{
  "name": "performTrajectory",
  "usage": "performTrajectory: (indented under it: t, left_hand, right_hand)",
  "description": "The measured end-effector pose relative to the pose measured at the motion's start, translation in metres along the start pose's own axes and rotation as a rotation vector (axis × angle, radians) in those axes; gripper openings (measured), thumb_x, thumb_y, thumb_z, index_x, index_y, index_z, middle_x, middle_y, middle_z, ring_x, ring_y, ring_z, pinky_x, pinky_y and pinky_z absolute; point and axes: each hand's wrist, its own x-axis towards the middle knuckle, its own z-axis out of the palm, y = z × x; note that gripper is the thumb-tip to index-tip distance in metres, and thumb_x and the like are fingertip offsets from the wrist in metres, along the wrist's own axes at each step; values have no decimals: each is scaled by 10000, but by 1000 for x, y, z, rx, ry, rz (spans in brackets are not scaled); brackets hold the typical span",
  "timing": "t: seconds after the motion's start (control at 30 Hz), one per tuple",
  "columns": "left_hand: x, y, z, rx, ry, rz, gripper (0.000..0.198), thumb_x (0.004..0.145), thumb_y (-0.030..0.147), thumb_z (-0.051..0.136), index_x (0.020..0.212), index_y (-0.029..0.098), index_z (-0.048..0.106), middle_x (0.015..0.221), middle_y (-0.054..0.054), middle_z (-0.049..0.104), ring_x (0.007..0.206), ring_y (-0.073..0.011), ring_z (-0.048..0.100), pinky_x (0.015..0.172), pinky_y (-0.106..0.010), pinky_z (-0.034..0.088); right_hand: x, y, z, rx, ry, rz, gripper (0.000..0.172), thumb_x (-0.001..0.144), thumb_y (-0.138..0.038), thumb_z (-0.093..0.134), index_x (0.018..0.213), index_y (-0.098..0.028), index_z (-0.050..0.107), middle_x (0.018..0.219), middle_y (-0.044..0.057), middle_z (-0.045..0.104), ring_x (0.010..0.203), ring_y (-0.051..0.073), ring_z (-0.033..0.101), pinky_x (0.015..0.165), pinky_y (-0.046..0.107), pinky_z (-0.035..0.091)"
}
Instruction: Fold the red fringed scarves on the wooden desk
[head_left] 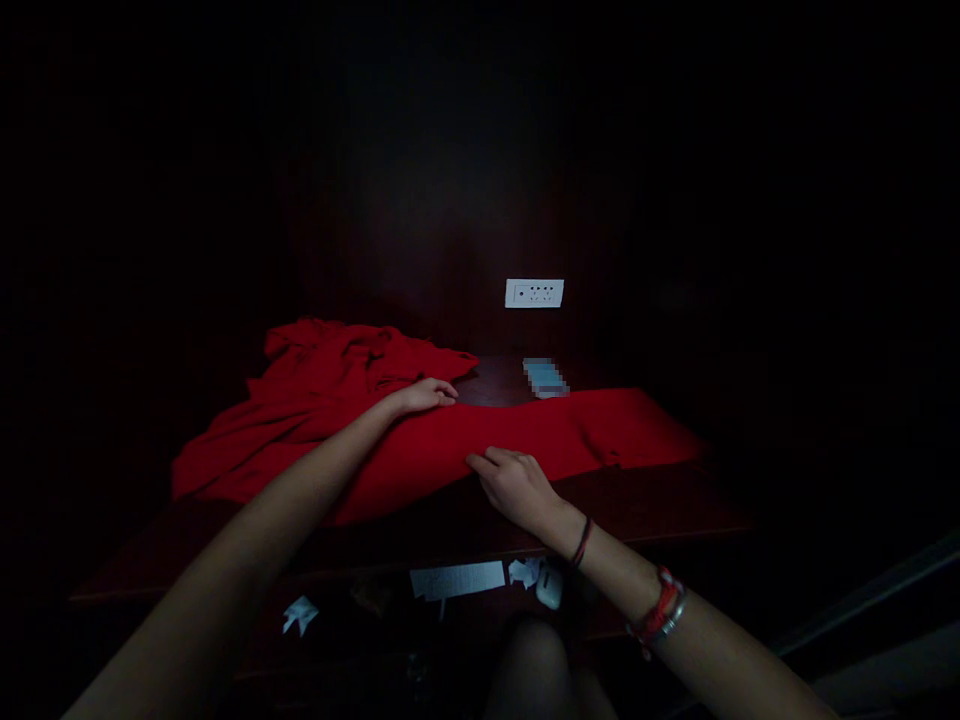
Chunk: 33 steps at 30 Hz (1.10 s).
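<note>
A red cloth [555, 430] is spread along a dark tabletop [637, 500], its right part laid out as a fairly flat strip, its left part bunched into a loose, wrinkled heap. The left hand [427, 395] is rested at the far edge of the strip, beside the heap, with its fingers loosely bent; whether any fabric is gripped there cannot be told. The right hand [519, 485] is placed at the near edge, its fingers curled inward — whether they are closed on the cloth cannot be made out. On the right forearm a dark band [582, 541], a red bracelet [664, 605] and a metal bangle [677, 612] are worn. Just beyond the strip, a pale blue item [545, 378], blurred by pixelation, is seen on the tabletop. Higher up, a white socket panel [534, 293] is mounted on the dark wall [420, 230]. Below the near edge, a printed sheet [459, 580], crumpled paper [524, 572], a small white case [549, 588] and — farther left — a paper scrap [301, 614] are dimly lit.
</note>
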Motion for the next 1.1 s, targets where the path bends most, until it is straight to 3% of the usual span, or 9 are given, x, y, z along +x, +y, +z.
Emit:
performTrajectory:
  t: [0.13, 0.2, 0.3, 0.37, 0.5, 0.67, 0.8, 0.97, 1.1]
  left_hand:
    - [4, 19, -25, -532, 72, 30, 325, 744, 245, 459, 1049, 143, 504, 993, -57, 578, 871, -137, 535, 735, -239, 412]
    - [11, 35, -38, -722, 57, 34, 356, 748, 201, 467, 1101, 157, 465, 991, -67, 577, 853, -138, 545, 728, -258, 423]
    - [31, 67, -49, -808, 52, 45, 372, 755, 145, 466, 1124, 182, 448, 962, -61, 585, 803, -128, 556, 700, -260, 435]
    - [51, 90, -49, -821, 68, 50, 352, 745, 135, 486, 1094, 179, 476, 928, -55, 593, 762, -120, 559, 676, -252, 439]
    - [102, 143, -31, -826, 53, 92, 322, 707, 123, 534, 1028, 133, 521, 847, -58, 608, 707, -117, 565, 666, -250, 442]
    - [162, 210, 12, -604, 8, 147, 339, 693, 161, 553, 1029, 132, 522, 865, -62, 614, 705, -127, 570, 643, -245, 451]
    - [199, 242, 60, -481, -40, 160, 310, 671, 127, 540, 980, 113, 551, 846, -63, 619, 690, -140, 569, 595, -232, 451]
    - [229, 250, 117, -285, -62, 191, 308, 648, 105, 530, 953, 123, 567, 841, -43, 619, 747, -154, 564, 634, -226, 444]
    - [232, 243, 143, -115, -59, 259, 332, 619, 91, 542, 944, 149, 576, 902, -37, 601, 843, -178, 539, 736, -241, 415]
  right_hand:
    - [4, 13, -20, 342, 246, 198, 331, 770, -116, 336, 1032, -190, 525, 812, 41, 585, 731, 119, 534, 668, 222, 397]
    - [6, 26, -31, 563, 316, 293, 358, 755, -108, 296, 1006, -177, 542, 670, 17, 593, 630, 106, 547, 626, 224, 417]
    - [2, 50, -47, 947, 338, 452, 345, 738, -153, 259, 956, -145, 526, 465, -25, 535, 407, 93, 503, 459, 213, 411]
    - [-6, 69, -58, 1166, 377, 514, 283, 720, -188, 270, 884, -137, 495, 440, -27, 529, 379, 101, 507, 411, 206, 394]
    - [-33, 110, -74, 1312, 565, 600, 159, 681, -229, 321, 786, -172, 425, 409, -50, 489, 406, 118, 539, 369, 177, 343]
    - [-73, 162, -70, 1205, 749, 799, 166, 674, -298, 327, 748, -180, 418, 376, -68, 434, 332, 91, 451, 328, 161, 262]
    - [-99, 195, -50, 833, 805, 980, 223, 688, -347, 323, 717, -173, 461, 443, -45, 453, 393, 96, 450, 362, 172, 294]
    - [-118, 217, -25, 278, 659, 1056, 98, 649, -259, 398, 659, -190, 466, 597, -1, 523, 543, 130, 501, 502, 222, 381]
    - [-126, 219, -12, 63, 520, 1072, 166, 663, -155, 351, 736, -191, 495, 641, 26, 561, 546, 141, 512, 491, 228, 376]
